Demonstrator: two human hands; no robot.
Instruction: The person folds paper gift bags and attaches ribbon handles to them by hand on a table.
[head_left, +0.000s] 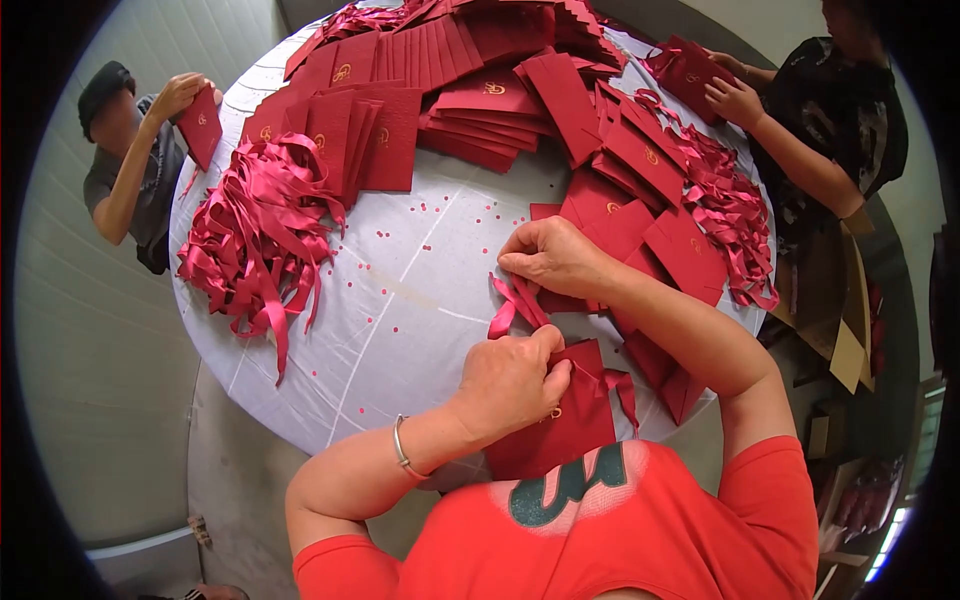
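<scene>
Two-handed pinch: in right hand (555, 257), pink satin ribbon (503, 318); in left hand (508, 388), apparently more, atop a gold-printed red paper packet (566, 436) at the near edge of the table (400, 365). Looks light, stiff, creasable; best steadied flat by its edges, with slippery ribbon pinched tight.

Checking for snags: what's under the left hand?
Past the left hand show a red bag, its gold print and some ribbon. Whatever lies directly beneath the palm is covered; I can't tell.
</scene>
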